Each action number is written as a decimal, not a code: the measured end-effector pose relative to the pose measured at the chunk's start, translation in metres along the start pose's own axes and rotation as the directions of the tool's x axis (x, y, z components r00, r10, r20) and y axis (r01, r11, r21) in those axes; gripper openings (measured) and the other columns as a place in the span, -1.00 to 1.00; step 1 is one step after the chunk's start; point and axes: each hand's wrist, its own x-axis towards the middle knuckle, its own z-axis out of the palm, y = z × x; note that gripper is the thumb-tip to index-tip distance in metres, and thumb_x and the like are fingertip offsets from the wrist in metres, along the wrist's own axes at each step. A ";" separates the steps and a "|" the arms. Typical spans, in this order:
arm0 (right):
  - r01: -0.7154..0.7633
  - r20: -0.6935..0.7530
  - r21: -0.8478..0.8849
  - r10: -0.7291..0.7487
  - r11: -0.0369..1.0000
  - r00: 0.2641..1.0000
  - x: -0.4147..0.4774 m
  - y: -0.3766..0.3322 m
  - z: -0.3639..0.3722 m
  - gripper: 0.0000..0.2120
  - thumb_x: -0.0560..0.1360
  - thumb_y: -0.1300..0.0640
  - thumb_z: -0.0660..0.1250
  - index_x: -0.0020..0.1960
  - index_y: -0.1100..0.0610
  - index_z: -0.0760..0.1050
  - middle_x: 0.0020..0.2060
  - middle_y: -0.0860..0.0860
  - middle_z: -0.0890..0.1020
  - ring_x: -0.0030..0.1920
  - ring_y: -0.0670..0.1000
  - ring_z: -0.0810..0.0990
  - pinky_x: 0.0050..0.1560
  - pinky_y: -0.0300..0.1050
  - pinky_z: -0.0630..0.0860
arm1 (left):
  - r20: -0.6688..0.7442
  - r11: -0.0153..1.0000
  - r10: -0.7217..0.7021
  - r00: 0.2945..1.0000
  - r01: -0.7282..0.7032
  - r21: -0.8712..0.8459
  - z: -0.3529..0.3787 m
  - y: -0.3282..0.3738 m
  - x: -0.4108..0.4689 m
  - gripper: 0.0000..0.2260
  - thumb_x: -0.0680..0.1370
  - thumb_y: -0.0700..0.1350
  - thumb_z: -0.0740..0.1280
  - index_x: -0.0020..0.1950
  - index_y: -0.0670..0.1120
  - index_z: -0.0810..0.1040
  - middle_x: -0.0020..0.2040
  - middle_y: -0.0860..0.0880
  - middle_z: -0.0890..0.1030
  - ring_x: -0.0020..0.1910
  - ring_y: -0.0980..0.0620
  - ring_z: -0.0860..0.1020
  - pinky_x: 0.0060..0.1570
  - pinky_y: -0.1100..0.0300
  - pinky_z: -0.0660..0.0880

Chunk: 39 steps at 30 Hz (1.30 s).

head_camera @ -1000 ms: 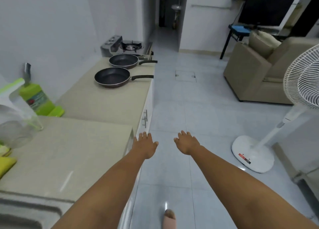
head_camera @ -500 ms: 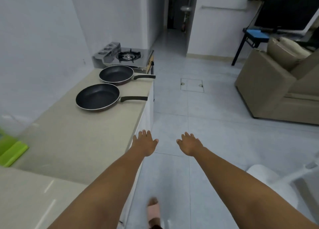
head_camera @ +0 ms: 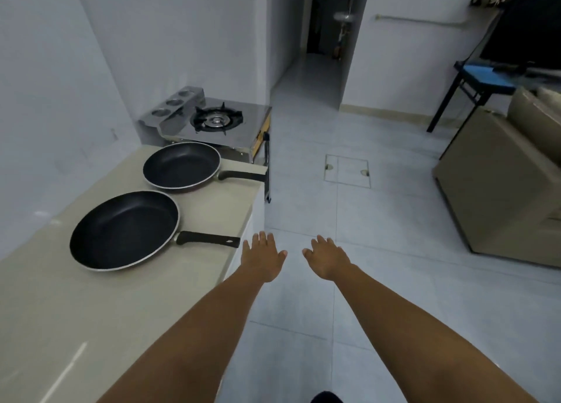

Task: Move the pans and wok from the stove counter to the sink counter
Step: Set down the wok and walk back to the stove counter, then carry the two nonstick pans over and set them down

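Note:
Two black frying pans lie on the beige stove counter (head_camera: 212, 208). The near pan (head_camera: 121, 229) is the larger one, its black handle pointing right toward the counter edge. The far pan (head_camera: 181, 164) sits just behind it, close to the gas stove (head_camera: 217, 119), its handle reaching past the counter's corner. My left hand (head_camera: 263, 258) hovers palm down, fingers apart, just right of the near pan's handle tip, holding nothing. My right hand (head_camera: 326, 258) is stretched out beside it over the floor, open and holding nothing. No wok is in view.
A steel single-burner stove stands at the counter's far end against the white wall. A tan sofa (head_camera: 501, 190) fills the right side, with a dark stand and blue stool (head_camera: 482, 78) behind it. A tiled floor with a hatch (head_camera: 347, 170) leads to a doorway.
The view has come closer to the pans and stove. The sink counter, green bottle and fan have dropped out of view. Both hands stay stretched forward and open.

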 end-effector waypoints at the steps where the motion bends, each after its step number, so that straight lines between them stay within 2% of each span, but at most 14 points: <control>1: 0.011 0.003 0.000 -0.011 1.000 1.000 0.019 0.002 -0.007 -0.43 0.68 -0.10 -0.09 0.58 0.20 0.12 0.60 0.10 0.07 0.57 0.16 0.03 0.51 0.16 0.06 | -0.014 1.000 -0.014 1.000 0.015 0.005 -0.006 0.000 0.018 -0.39 0.68 0.14 -0.10 0.61 -0.19 -0.11 0.62 -0.19 -0.08 0.59 -0.14 -0.09 0.52 -0.10 -0.12; 5: 0.085 0.019 -0.027 -0.084 0.996 0.996 0.099 0.012 -0.041 -0.43 0.68 -0.10 -0.09 0.58 0.19 0.12 0.60 0.09 0.07 0.57 0.16 0.03 0.51 0.15 0.06 | -0.053 0.993 -0.107 0.993 0.105 -0.049 -0.029 -0.001 0.087 -0.40 0.68 0.13 -0.09 0.61 -0.19 -0.09 0.62 -0.20 -0.05 0.58 -0.15 -0.06 0.51 -0.12 -0.07; 8: 0.178 0.012 -0.067 -0.177 0.982 0.984 0.158 0.010 -0.075 -0.43 0.68 -0.11 -0.09 0.58 0.19 0.13 0.59 0.09 0.09 0.56 0.16 0.06 0.51 0.13 0.07 | -0.059 0.958 -0.206 0.977 0.189 -0.215 -0.035 0.001 0.129 -0.41 0.68 0.13 -0.10 0.61 -0.18 -0.10 0.62 -0.18 -0.06 0.59 -0.13 -0.07 0.52 -0.10 -0.09; 11: 0.294 0.047 -0.057 -0.292 0.954 0.955 0.207 -0.005 -0.107 -0.43 0.68 -0.10 -0.06 0.58 0.20 0.11 0.59 0.11 0.09 0.56 0.15 0.09 0.51 0.10 0.07 | -0.077 0.880 -0.359 0.930 0.310 -0.359 -0.035 -0.003 0.156 -0.42 0.68 0.13 -0.11 0.62 -0.15 -0.09 0.62 -0.15 -0.06 0.59 -0.11 -0.07 0.52 -0.09 -0.09; 14: 0.417 0.055 -0.084 -0.414 0.905 0.909 0.249 -0.023 -0.127 -0.44 0.68 -0.08 -0.03 0.55 0.24 0.18 0.57 0.14 0.15 0.53 0.15 0.16 0.49 0.11 0.16 | -0.051 0.746 -0.549 0.834 0.462 -0.479 -0.034 -0.016 0.174 -0.42 0.68 0.13 -0.11 0.62 -0.14 -0.08 0.63 -0.14 -0.07 0.59 -0.10 -0.08 0.52 -0.08 -0.10; 17: 0.498 0.106 -0.127 -0.488 0.858 0.866 0.283 -0.039 -0.126 -0.45 0.67 -0.09 -0.02 0.50 0.24 0.26 0.52 0.15 0.25 0.49 0.17 0.23 0.45 0.12 0.23 | -0.006 0.630 -0.671 0.742 0.565 -0.532 -0.028 -0.033 0.183 -0.42 0.68 0.13 -0.10 0.62 -0.15 -0.07 0.62 -0.14 -0.06 0.59 -0.10 -0.07 0.52 -0.08 -0.09; 22: 0.610 0.238 -0.175 -0.567 0.773 0.788 0.337 -0.075 -0.111 -0.32 0.64 -0.22 -0.03 0.60 0.20 0.05 0.59 0.12 0.08 0.56 0.17 0.09 0.52 0.15 0.11 | 0.037 0.433 -0.839 0.544 0.707 -0.559 -0.010 -0.059 0.191 -0.43 0.68 0.11 -0.06 0.61 -0.15 -0.02 0.62 -0.12 -0.02 0.59 -0.08 -0.05 0.51 -0.10 -0.07; 27: 0.705 0.303 -0.192 -0.642 0.683 0.704 0.379 -0.118 -0.103 -0.25 0.60 -0.30 0.01 0.60 0.17 0.04 0.60 0.09 0.09 0.52 0.19 0.19 0.47 0.12 0.19 | 0.071 0.228 -0.944 0.321 0.795 -0.562 0.013 -0.086 0.178 -0.42 0.67 0.12 -0.02 0.62 -0.14 -0.01 0.63 -0.11 -0.02 0.59 -0.07 -0.05 0.51 -0.08 -0.05; 30: 0.707 0.313 -0.165 -0.643 0.688 0.699 0.400 -0.141 -0.097 -0.24 0.58 -0.30 0.05 0.60 0.14 0.03 0.59 0.08 0.11 0.50 0.20 0.22 0.42 0.12 0.25 | 0.076 0.123 -0.976 0.203 0.808 -0.576 0.024 -0.094 0.170 -0.41 0.66 0.11 0.03 0.62 -0.13 -0.01 0.62 -0.11 0.01 0.58 -0.06 -0.01 0.50 -0.09 -0.02; 35: 0.573 0.356 0.101 -0.567 0.813 0.743 0.429 -0.170 -0.088 -0.14 0.49 -0.36 0.18 0.59 0.10 0.04 0.50 0.15 0.29 0.43 0.22 0.35 0.38 0.15 0.32 | 0.138 0.008 -0.983 0.123 0.776 -0.631 0.030 -0.096 0.170 -0.42 0.66 0.05 0.09 0.62 -0.09 -0.02 0.61 -0.11 0.08 0.56 -0.07 0.12 0.46 -0.09 0.10; 37: 0.442 0.415 0.217 -0.492 0.871 0.766 0.442 -0.181 -0.085 -0.19 0.47 -0.36 0.23 0.50 0.15 0.18 0.32 0.21 0.50 0.25 0.23 0.53 0.27 0.12 0.45 | 0.142 -0.038 -0.986 0.091 0.704 -0.710 0.031 -0.095 0.173 -0.42 0.65 -0.03 0.15 0.62 -0.09 0.03 0.58 -0.13 0.17 0.46 -0.14 0.31 0.36 -0.08 0.27; 39: 0.268 0.492 0.333 -0.409 0.904 0.768 0.450 -0.191 -0.088 -0.34 0.47 -0.31 0.28 0.24 0.24 0.39 -0.10 0.21 0.64 -0.16 0.18 0.64 -0.01 0.07 0.59 | 0.156 -0.094 -0.986 0.060 0.574 -0.814 0.033 -0.096 0.174 -0.42 0.62 -0.11 0.18 0.61 -0.06 0.05 0.49 -0.13 0.32 0.26 -0.22 0.49 0.14 -0.04 0.43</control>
